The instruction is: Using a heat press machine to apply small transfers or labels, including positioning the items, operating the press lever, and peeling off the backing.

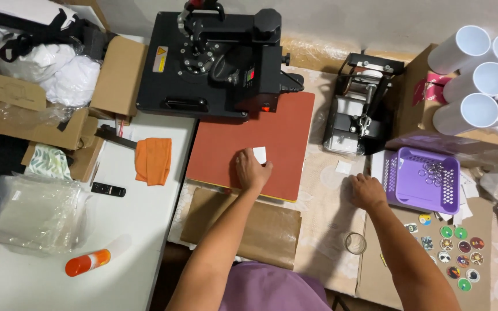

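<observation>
My left hand [251, 169] rests on the red-brown pad [249, 144] of a black heat press [214, 57], its fingers holding a small white square piece [259, 154] against the pad. My right hand [366, 190] lies palm down on the lace-patterned table cover, just left of a purple plastic basket [427, 201]. A second small white square [343, 167] lies on the cover, a little up and left of that hand. The right hand holds nothing that I can see.
A black mug press [358, 109] stands right of the pad. White tumblers [474, 75] lie stacked at the far right. Round colourful badges [459, 253] lie on cardboard below the basket. Brown sheet [243, 224], orange cloth [153, 160], orange-capped tube [90, 262], plastic bags [36, 213], boxes left.
</observation>
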